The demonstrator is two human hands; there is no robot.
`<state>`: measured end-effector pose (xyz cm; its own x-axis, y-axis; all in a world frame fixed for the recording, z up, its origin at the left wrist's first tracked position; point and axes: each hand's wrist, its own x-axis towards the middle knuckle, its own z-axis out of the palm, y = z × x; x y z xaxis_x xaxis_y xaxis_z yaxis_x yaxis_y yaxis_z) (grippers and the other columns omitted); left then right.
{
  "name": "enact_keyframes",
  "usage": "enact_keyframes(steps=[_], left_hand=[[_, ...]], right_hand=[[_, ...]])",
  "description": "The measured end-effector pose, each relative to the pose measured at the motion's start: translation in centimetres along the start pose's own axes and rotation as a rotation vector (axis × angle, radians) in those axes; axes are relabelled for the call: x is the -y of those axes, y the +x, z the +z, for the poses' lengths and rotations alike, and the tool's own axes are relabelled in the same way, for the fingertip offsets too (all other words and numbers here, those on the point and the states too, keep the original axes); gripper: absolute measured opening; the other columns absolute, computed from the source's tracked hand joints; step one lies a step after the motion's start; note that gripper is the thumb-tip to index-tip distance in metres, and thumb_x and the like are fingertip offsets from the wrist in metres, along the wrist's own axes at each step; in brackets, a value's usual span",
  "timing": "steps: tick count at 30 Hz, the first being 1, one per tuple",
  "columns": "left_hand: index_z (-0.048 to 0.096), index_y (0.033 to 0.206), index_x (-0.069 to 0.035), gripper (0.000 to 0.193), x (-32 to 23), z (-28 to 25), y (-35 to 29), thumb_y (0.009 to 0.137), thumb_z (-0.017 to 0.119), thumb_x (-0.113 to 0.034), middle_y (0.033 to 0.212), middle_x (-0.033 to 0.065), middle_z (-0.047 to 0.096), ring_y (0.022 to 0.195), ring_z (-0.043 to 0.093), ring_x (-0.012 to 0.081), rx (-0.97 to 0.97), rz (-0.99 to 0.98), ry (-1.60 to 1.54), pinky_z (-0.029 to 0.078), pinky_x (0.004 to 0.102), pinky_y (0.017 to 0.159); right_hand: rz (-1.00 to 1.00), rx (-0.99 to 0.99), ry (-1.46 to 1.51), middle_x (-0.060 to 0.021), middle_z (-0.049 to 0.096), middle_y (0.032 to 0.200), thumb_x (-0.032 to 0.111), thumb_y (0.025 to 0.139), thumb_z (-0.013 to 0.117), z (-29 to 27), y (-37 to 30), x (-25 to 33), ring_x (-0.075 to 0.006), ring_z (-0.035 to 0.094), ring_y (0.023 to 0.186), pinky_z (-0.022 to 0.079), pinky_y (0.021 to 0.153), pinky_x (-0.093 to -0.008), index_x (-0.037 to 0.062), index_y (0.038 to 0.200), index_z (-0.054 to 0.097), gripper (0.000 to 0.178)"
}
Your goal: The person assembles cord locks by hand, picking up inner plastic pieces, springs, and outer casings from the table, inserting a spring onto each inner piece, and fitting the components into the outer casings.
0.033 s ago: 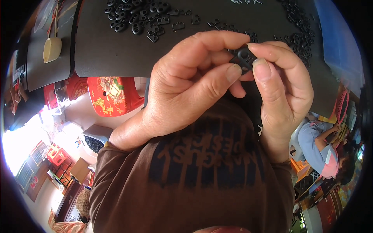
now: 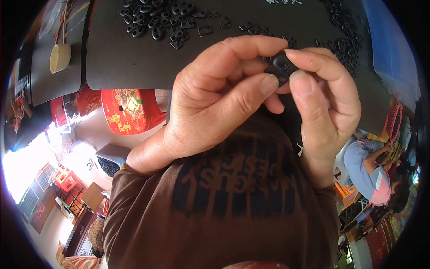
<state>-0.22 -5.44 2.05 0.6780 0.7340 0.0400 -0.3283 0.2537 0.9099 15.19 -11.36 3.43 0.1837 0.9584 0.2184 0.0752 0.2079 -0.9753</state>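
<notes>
Between both hands, above the near edge of the dark table, is a small black plastic cord lock [image 2: 281, 66] with a round hole and raised marks on its face. My left hand [image 2: 215, 89] pinches its left side with the thumb below and the index finger arched over it. My right hand [image 2: 324, 94] grips the other side between thumb and index fingertip. The fingers cover its edges, so whether it is one part or several fitted together is hidden.
A heap of black cord lock parts [image 2: 156, 18] lies at the far left of the table [image 2: 121, 62]. More small black parts [image 2: 342, 40] spread at the far right, beside a blue tray or sheet [image 2: 389, 45]. Metal springs [image 2: 284, 2] show at the top edge. A red stool [image 2: 123, 112] stands left; another person [image 2: 365, 166] sits right.
My right thumb has slid down slightly on the cord lock, and the piece is turned a little. Otherwise both hands keep their place.
</notes>
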Motion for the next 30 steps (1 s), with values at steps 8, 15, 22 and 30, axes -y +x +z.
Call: enact_keyframes(steps=[8,15,22,30], left_hand=[[0.036,0.125,0.007,0.043,0.8,0.3,0.0,0.088,0.051,-0.008,0.106,0.0174,0.057,0.098,0.057,0.0207,0.028,0.068,-0.014,0.045,0.0323,0.087],[0.036,0.126,0.007,0.042,0.6,0.8,0.2,0.089,0.049,-0.009,0.115,0.0183,0.052,0.101,0.055,0.0200,0.028,0.099,0.058,0.042,0.0309,0.091],[0.036,0.126,0.005,0.042,1.4,0.8,0.1,0.089,0.049,-0.008,0.108,0.0153,0.058,0.100,0.055,0.0162,0.072,0.150,-0.072,0.040,0.0290,0.091],[0.039,0.122,0.006,0.037,1.7,1.2,0.3,0.087,0.049,0.002,0.100,0.0124,0.059,0.098,0.056,0.0145,0.038,0.167,-0.214,0.045,0.0238,0.085]], right_hand=[[-0.139,0.082,-0.078,-0.0113,0.052,0.104,0.001,0.076,0.062,-0.7,0.1,-0.4,-0.0122,0.051,0.086,0.042,0.073,-0.0225,-0.0042,0.106,0.054,0.031],[-0.261,0.068,-0.206,-0.0141,0.053,0.107,0.006,0.079,0.061,-0.9,-0.1,-0.7,-0.0132,0.052,0.085,0.042,0.072,-0.0220,-0.0044,0.108,0.054,0.032],[-0.286,0.067,-0.278,-0.0150,0.053,0.108,0.010,0.079,0.061,-0.6,-0.3,-0.6,-0.0139,0.051,0.086,0.042,0.072,-0.0225,-0.0057,0.112,0.053,0.037],[-0.209,0.088,-0.204,-0.0124,0.053,0.104,0.020,0.082,0.060,-0.8,-0.3,-0.7,-0.0101,0.049,0.080,0.039,0.069,-0.0202,-0.0056,0.111,0.054,0.039]])
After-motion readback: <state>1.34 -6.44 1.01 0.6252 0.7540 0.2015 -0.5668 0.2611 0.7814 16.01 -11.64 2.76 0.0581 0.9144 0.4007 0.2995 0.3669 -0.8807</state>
